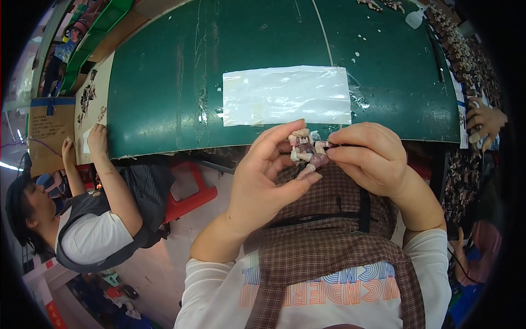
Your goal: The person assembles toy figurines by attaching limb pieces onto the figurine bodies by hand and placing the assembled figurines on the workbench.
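A small toy figure (308, 149), cream and brownish-purple, is up in front of my chest, just off the table's near edge. My left hand (266, 170) grips its body from the left, thumb below and fingers behind. From the right, my right hand (372, 159) pinches a small part at the figure's side between thumb and fingers; the fingertips hide most of that part. Beyond both hands a white sheet (285, 96) with a glossy surface lies on the green table (159, 93).
Left, a co-worker (93, 236) sits by a pale board (94, 104) bearing small dark parts. A cardboard box (52, 131) and green crate (93, 49) stand nearby. Heaped figures (466, 60) and another person's hand (485, 123) are at the right. A red stool (192, 194) stands below.
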### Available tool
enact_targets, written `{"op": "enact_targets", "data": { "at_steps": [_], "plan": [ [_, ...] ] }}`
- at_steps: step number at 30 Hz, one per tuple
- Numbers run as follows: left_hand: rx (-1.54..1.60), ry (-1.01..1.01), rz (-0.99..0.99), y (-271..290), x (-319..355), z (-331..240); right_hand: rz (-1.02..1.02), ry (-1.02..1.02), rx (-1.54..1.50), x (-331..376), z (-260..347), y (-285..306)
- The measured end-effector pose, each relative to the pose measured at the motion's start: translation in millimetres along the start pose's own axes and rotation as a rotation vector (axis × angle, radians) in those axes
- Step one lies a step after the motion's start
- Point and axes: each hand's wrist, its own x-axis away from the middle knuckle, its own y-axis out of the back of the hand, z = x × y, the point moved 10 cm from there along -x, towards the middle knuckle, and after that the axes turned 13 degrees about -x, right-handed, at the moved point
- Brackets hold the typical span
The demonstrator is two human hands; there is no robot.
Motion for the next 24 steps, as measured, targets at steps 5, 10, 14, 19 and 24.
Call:
{"op": "enact_targets", "data": {
  "at_steps": [5, 10, 14, 19, 24],
  "plan": [
    [0.078, -0.043, 0.01, -4.4, 0.9, 0.2, -0.003, 0.027, 0.094, 3.5, 7.1, 0.8],
    [0.21, -0.121, 0.002, 3.0, 0.9, 1.9, -0.002, 0.026, 0.104, 1.4, 15.7, 2.2],
    [0.186, -0.045, -0.113, 13.3, -3.8, 15.7, 0.048, -0.077, 0.058, -7.9, 8.1, -2.1],
    [0.233, -0.062, -0.175, 15.7, -5.5, 20.1, -0.023, -0.138, -0.037, -11.8, -2.3, -6.9],
    [0.317, -0.037, -0.211, 13.9, -0.4, 26.7, -0.031, -0.195, -0.031, -5.7, -6.8, -17.2]
  ]
}}
